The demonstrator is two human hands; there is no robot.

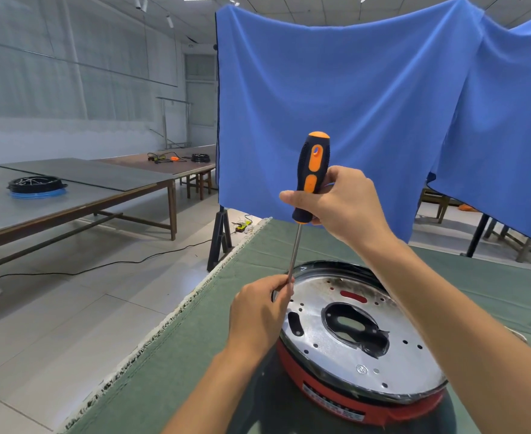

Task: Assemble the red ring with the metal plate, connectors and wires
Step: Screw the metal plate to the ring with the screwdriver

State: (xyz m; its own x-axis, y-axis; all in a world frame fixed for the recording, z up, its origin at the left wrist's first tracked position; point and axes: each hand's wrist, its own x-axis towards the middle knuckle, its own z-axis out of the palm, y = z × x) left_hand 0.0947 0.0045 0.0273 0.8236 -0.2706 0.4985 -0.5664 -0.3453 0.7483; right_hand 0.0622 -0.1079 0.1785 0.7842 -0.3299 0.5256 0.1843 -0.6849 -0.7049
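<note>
From the head camera, one red plastic ring [336, 393] sits on the near part of the green cloth-covered table [226, 324], capped by one shiny round metal plate [392, 349] pierced with many small holes and one large central opening. One black-and-orange-handled screwdriver [310, 177] stands nearly upright above the plate's far left edge. The right hand [339, 205] grips the lower half of its handle, fingers wrapped around it. The left hand [259, 311] pinches the lower end of the steel shaft [295, 252], its fingers hiding the tip. One blue cloth [367, 114] hangs behind the table. To the far left stand two long tables; the nearer one [70, 198] carries one black ring on a blue base [37, 186], the farther one [164, 164] a few small tools and another black ring.
</note>
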